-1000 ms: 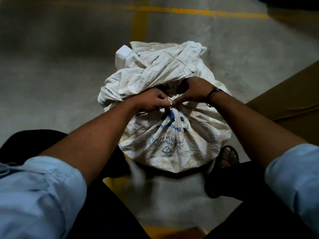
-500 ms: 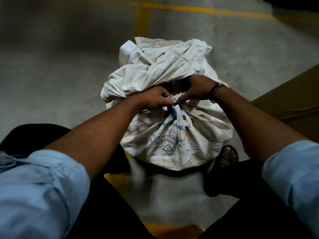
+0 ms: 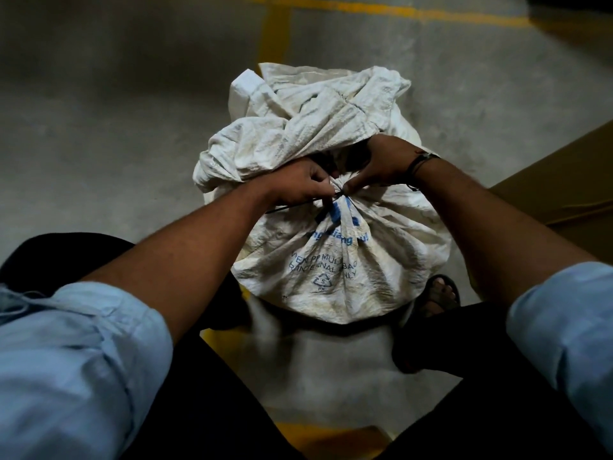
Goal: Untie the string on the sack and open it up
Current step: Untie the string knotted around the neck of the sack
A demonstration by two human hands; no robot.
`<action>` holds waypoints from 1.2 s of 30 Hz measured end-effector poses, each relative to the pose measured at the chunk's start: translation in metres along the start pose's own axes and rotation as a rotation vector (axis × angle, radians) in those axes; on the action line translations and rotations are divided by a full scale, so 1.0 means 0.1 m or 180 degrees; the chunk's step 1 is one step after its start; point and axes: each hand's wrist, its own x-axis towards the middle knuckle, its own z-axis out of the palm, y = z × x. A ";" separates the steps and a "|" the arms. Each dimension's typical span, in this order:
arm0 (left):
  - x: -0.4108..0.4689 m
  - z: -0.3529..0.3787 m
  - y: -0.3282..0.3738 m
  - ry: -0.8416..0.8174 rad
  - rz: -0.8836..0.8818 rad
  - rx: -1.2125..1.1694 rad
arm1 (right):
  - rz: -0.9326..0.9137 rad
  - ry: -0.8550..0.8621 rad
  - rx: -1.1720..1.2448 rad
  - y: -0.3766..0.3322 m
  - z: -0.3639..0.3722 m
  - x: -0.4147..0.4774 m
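Sack (image 3: 335, 260) stands on concrete floor (image 3: 99, 127), frame centre, neck tied. Dark string (image 3: 282, 208) binds the neck, loose end trailing toward 8 o'clock. Left hand (image 3: 298, 187) at 9 o'clock of knot: fingers curled, pinching string. Right hand (image 3: 378, 164) at 2 o'clock of knot: fingers curled, thumb and fingertips pinching gathered neck. Sandalled foot (image 3: 438, 293) at sack's 4 o'clock.

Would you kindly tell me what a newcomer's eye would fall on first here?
The white woven sack with blue print stands mid-frame on the concrete floor, its neck bunched and tied. The left hand and right hand meet at that neck, pinching the string at its knot; a loose end trails toward the left. Behind, yellow lines cross the floor.
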 end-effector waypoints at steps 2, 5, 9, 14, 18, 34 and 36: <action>0.00 -0.01 0.00 -0.0035 0.0010 0.0001 | 0.0008 0.0031 -0.0039 -0.01 0.01 0.00; 0.01 -0.01 -0.01 -0.0036 -0.0034 0.0035 | -0.0006 0.0087 -0.0147 -0.06 0.04 0.00; 0.01 0.02 -0.01 0.0029 -0.0084 0.0092 | -0.0093 0.0146 -0.0282 -0.13 0.09 0.00; 0.02 0.02 -0.02 0.0069 -0.0030 0.0063 | -0.0268 0.0191 -0.0268 -0.21 0.16 -0.02; 0.05 0.04 -0.04 0.0064 0.0038 0.0118 | -0.0424 0.0264 -0.0242 -0.18 0.15 -0.04; 0.10 0.11 -0.03 0.0299 0.0552 0.0281 | -0.0392 0.0278 0.0065 0.07 0.10 -0.12; 0.11 0.14 -0.04 0.0344 0.0581 0.0332 | -0.0413 0.0235 0.0087 0.08 0.08 -0.12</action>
